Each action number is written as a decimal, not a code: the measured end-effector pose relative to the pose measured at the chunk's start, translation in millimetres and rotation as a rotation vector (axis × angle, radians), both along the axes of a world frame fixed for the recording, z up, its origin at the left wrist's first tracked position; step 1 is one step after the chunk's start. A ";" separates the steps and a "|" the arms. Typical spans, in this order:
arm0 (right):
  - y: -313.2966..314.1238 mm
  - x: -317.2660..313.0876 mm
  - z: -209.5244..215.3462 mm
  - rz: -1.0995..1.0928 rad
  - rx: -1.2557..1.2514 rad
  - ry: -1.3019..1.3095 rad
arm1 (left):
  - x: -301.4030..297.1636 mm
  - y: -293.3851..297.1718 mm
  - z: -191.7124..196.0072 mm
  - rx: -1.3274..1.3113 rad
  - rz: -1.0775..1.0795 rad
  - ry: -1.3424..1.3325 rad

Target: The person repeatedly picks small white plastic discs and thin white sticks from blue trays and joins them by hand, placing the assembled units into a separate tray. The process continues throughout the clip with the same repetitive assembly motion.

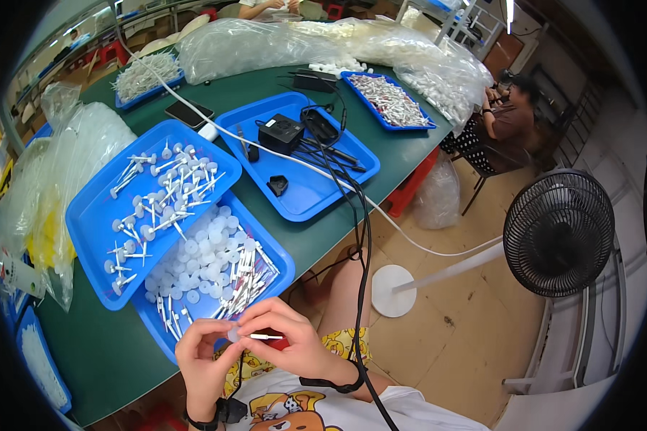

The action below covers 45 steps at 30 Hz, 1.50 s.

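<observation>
Close to my body, just off the near corner of the lower blue tray (284, 262), my two hands meet fingertip to fingertip. A translucent white disc (233, 333) is pinched in my left hand (207, 357). My right hand (289, 332) has its fingers closed around a thin white stick (267, 337), whose end points right; the other end is hidden by fingers. Loose discs (207, 241) and white sticks (248, 287) fill the lower tray. Resting over its far left side, the upper blue tray (97, 208) holds many sticks with discs on them.
A third blue tray (295, 208) carries a black adapter (280, 133) and cables. Black cables (364, 287) hang down beside my right arm. Farther off are a tray of sticks (389, 100), plastic bags (259, 50), a phone (189, 112), a fan (559, 233) and a seated person (507, 122).
</observation>
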State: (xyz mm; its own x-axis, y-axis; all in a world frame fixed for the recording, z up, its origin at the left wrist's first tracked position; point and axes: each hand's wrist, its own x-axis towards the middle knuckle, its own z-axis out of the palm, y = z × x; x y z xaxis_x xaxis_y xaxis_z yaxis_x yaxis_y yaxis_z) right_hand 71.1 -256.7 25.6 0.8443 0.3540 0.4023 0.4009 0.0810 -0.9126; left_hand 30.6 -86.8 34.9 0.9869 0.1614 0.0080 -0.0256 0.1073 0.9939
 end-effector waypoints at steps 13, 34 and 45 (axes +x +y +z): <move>-2.6 3.1 5.3 0.154 -0.046 0.137 | -9.5 24.5 -7.4 0.179 -0.013 -0.186; 19.6 -1.8 19.0 0.446 0.099 0.919 | -15.8 43.4 -6.7 0.285 0.002 -0.294; 19.8 15.3 35.5 0.487 -0.119 0.738 | -8.7 53.9 12.3 0.552 0.028 -0.337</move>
